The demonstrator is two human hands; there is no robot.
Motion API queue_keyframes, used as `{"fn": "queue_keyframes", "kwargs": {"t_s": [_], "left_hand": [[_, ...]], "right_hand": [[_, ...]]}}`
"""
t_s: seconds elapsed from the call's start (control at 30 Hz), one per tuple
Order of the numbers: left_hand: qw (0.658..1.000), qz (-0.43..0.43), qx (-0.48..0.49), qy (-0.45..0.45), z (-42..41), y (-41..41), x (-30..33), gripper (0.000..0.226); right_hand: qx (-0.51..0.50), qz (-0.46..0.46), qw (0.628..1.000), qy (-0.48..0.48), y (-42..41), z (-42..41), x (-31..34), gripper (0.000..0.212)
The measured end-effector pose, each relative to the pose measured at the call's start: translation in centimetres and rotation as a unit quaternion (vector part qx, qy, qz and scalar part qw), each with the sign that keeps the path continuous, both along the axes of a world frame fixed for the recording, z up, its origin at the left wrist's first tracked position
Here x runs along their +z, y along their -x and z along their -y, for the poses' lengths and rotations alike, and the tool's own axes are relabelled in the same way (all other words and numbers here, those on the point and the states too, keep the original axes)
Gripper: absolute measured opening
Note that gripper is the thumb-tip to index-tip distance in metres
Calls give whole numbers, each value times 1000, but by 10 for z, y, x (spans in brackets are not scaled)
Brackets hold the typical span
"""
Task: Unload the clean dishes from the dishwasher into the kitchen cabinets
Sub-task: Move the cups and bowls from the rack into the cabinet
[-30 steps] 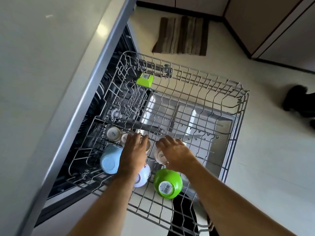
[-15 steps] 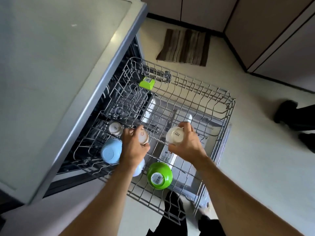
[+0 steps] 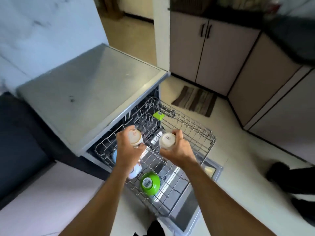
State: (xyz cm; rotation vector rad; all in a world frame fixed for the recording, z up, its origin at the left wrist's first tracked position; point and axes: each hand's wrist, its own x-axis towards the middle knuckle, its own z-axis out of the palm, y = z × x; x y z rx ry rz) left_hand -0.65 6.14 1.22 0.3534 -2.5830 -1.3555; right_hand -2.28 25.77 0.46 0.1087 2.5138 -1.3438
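Observation:
The dishwasher's wire rack [image 3: 202, 133] is pulled out over the open door. My left hand [image 3: 129, 150] grips a small cream cup [image 3: 135, 136] upside down above the rack. My right hand [image 3: 177, 150] grips a second small cream cup [image 3: 167, 140], also bottom up, above the rack's middle. In the rack sit a green bowl [image 3: 150, 182] upside down near the front, a white bowl [image 3: 135, 171] partly hidden under my left forearm, and a light blue bowl [image 3: 114, 155] at the left edge. A green block [image 3: 158, 115] sits at the rack's far side.
The dishwasher's grey top [image 3: 95, 86] lies to the left. Beige lower cabinets [image 3: 213, 53] with dark handles stand ahead and along the right. A striped mat [image 3: 194, 100] lies on the floor. A dark-clothed person's foot [image 3: 286, 178] is at the right.
Both hands took cups out of the rack and lifted them higher. The view tilted up, showing the cabinets and dishwasher top.

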Motion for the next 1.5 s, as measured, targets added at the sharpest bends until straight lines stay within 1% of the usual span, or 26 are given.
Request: {"fn": "queue_keyframes", "kwargs": {"t_s": [0.07, 0.17, 0.33, 0.43, 0.63, 0.7, 0.83, 0.9, 1.0, 1.1, 1.2, 1.3, 1.43, 1.5], "left_hand": [[999, -12, 29, -21, -1, -17, 21, 70], [997, -19, 70, -39, 3, -48, 56, 69], [991, -76, 109, -11, 23, -89, 119, 68], [986, -112, 126, 2, 44, -110, 158, 60], [957, -195, 200, -77, 99, -151, 223, 53], [947, -226, 212, -85, 121, -165, 247, 48], [935, -276, 216, -58, 167, -193, 304, 39], [929, -291, 223, -39, 195, -202, 332, 39], [915, -322, 243, -19, 243, -221, 374, 42], [906, -345, 245, 2, 287, -238, 412, 40], [902, -354, 244, 25, 332, -253, 443, 40], [907, -349, 227, 65, 366, -261, 474, 35], [904, -349, 227, 96, 411, -260, 507, 28], [903, -351, 227, 103, 433, -255, 519, 33]], "right_hand": [[21, -17, 1000, -2, -9, 2, 21, 65], [50, -70, 996, -8, -25, 12, 62, 61], [105, -119, 987, 23, -37, 41, 123, 62], [124, -173, 976, 39, -44, 63, 156, 62], [204, -254, 943, 65, -70, 126, 224, 60], [228, -290, 927, 63, -78, 156, 246, 61], [258, -344, 899, 86, -92, 219, 292, 55], [264, -361, 890, 92, -98, 250, 318, 55], [262, -379, 882, 104, -108, 301, 361, 56], [251, -418, 866, 107, -115, 347, 401, 64], [237, -440, 857, 123, -123, 390, 437, 67], [230, -447, 855, 131, -130, 427, 468, 73], [212, -458, 854, 130, -128, 473, 500, 68], [208, -468, 851, 115, -124, 493, 516, 67]]}}
